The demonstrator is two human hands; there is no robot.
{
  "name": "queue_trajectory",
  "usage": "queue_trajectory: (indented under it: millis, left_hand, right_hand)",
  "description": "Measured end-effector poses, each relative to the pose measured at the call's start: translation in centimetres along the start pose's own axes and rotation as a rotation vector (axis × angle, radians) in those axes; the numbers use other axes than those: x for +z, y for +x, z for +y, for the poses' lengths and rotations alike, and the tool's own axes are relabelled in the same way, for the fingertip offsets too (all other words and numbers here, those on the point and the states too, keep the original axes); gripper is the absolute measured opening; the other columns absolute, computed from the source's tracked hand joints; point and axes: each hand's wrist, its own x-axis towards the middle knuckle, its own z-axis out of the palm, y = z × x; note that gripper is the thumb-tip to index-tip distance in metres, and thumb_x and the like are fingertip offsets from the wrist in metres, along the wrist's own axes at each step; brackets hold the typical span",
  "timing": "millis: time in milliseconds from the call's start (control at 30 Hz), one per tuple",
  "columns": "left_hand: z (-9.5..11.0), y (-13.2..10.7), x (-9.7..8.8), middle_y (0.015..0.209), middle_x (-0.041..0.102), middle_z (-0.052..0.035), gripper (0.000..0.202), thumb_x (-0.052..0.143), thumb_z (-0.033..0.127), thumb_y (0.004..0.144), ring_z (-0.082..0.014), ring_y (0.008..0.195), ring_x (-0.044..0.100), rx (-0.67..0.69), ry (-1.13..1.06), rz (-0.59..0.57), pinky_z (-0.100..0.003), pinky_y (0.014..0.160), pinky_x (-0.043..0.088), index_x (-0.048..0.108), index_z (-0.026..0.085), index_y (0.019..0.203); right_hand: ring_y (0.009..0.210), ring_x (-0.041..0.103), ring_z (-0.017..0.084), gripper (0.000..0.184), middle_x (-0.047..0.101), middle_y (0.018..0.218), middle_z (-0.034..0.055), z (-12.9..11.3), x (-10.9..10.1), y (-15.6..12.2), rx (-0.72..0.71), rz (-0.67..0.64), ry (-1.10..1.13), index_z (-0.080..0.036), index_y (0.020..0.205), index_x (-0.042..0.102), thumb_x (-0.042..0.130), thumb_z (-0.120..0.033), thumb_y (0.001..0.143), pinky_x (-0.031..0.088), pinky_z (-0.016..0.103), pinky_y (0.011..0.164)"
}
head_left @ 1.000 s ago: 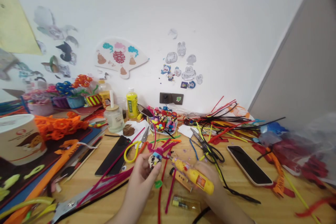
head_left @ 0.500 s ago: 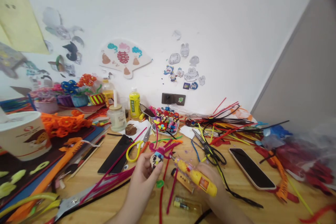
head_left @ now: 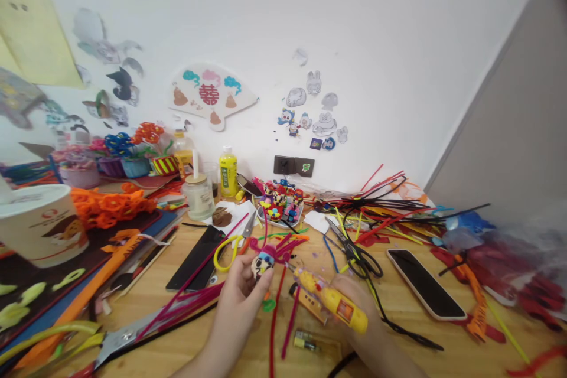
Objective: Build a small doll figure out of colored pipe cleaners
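Observation:
My left hand (head_left: pixel 241 292) pinches a small pipe-cleaner doll (head_left: pixel 264 263) between thumb and fingers. The doll has a whitish face with dark marks, a blue band and magenta strands on top. In my right hand (head_left: pixel 354 295) is a yellow hot glue gun (head_left: pixel 330 295), its narrow metal tip pointing left at the doll's magenta side. Whether the tip touches the doll I cannot tell. A green curl (head_left: pixel 269 305) hangs just below the doll. Red and magenta pipe cleaners (head_left: pixel 290 322) lie on the table between my forearms.
Yellow-handled scissors (head_left: pixel 228 253), black-handled scissors (head_left: pixel 365 260) and large scissors (head_left: pixel 124 338) lie around my hands. A phone (head_left: pixel 425 283) is at the right, a black slab (head_left: pixel 195 263) at the left. Behind stand a tray of small dolls (head_left: pixel 281 201), a glass jar (head_left: pixel 198 198) and a bottle (head_left: pixel 228 172).
The doll and my left hand have shifted very slightly left, and the doll's face shows a little more. The glue gun stays almost in place; the whole view has drifted slightly.

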Motion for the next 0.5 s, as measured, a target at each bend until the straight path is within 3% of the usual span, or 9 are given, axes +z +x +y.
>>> queue_trajectory:
  millis: [233,500]
  left_hand:
    - [-0.1,0.0,-0.1,0.063,0.059,0.0053,0.035,0.070,0.039,0.064,-0.0111,0.058,0.051,0.006,-0.008,0.004,-0.020,0.054,0.040,0.047,0.021,0.083]
    - [-0.1,-0.2,-0.2,0.060,0.057,0.0058,0.032,0.069,0.040,0.066,-0.0105,0.056,0.049,-0.005,0.005,-0.015,-0.020,0.053,0.038,0.049,0.020,0.081]
  right_hand:
    - [0.052,0.051,0.014,0.034,0.054,0.057,-0.0012,0.8,0.4,-0.2,0.003,0.012,-0.009,-0.022,0.063,0.052,0.050,-0.050,0.081,0.038,0.025,0.048]
    - [0.052,0.049,0.014,0.038,0.053,0.058,-0.0004,-1.6,-0.6,0.4,-0.021,0.055,-0.055,-0.022,0.064,0.049,0.042,-0.052,0.085,0.039,0.025,0.048]
